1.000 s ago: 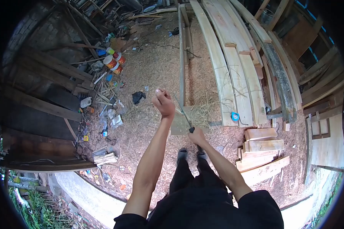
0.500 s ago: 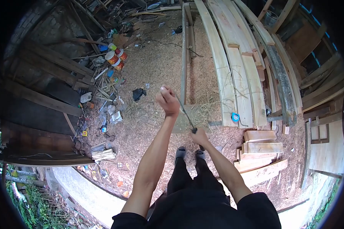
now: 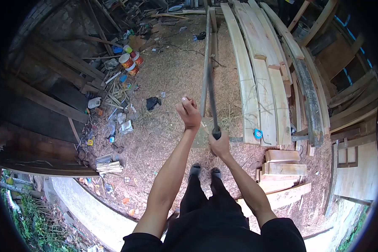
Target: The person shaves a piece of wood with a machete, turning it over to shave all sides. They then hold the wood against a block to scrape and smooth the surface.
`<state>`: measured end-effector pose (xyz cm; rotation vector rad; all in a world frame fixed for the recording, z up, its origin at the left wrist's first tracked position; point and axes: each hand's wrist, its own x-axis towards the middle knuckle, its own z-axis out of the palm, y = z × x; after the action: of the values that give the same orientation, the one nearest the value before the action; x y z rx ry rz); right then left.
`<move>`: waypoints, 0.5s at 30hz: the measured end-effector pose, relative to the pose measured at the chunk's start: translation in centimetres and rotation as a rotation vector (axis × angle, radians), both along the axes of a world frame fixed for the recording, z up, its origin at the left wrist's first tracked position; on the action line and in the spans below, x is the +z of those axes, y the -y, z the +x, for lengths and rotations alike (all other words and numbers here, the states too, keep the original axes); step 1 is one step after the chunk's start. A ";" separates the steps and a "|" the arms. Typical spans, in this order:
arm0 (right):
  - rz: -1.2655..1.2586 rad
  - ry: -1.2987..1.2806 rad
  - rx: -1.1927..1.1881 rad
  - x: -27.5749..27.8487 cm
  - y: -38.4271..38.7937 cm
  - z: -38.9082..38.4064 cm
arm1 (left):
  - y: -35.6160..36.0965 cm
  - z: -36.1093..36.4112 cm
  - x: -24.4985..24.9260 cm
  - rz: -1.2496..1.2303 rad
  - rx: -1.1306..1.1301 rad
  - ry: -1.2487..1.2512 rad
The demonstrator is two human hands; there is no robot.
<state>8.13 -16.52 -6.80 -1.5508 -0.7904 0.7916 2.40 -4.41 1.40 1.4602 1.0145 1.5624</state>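
Note:
Low in the middle, my right hand [image 3: 219, 145] is wrapped round the dark handle of a machete [image 3: 213, 101]. Its long, narrow blade points forward, away from my body, and is slightly blurred. My left hand [image 3: 188, 113] is raised to the left of the blade with its fingers curled closed; whatever is inside them, if anything, is hidden. The two hands are apart. Beyond the blade, a long narrow beam [image 3: 206, 63] runs away across the ground. A blue tape measure [image 3: 258, 133] rests at the near end of long sawn planks [image 3: 250, 105] on the right.
Short cut boards [image 3: 284, 169] are stacked to the right of my feet. Paint buckets [image 3: 132, 63], a black plastic bag [image 3: 153, 103] and scrap wood [image 3: 110, 164] lie on the left. Shavings cover the ground [image 3: 176, 71]. A concrete edge [image 3: 92, 210] runs behind on the left.
The machete has swung from slanting towards my left hand to pointing straight forward. My left hand stays closed, and the camera view has shifted slightly.

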 end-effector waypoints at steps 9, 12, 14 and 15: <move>-0.182 0.291 0.169 -12.8 4.4 -0.3 | -0.4 0.1 -0.7 0.063 0.038 0.017; -0.397 0.008 0.265 -11.5 4.5 -0.4 | 0.0 0.0 -1.1 0.032 -0.011 0.065; -0.439 -0.204 0.309 -8.9 4.5 0.1 | 0.0 0.2 -0.6 0.038 0.016 -0.020; -0.433 -0.198 0.306 -7.6 4.0 0.4 | -0.1 0.3 -0.4 0.044 0.014 -0.014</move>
<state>8.50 -20.48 -14.38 -1.7133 -0.7495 1.3918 2.71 -4.30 1.05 1.4993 1.0061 1.5955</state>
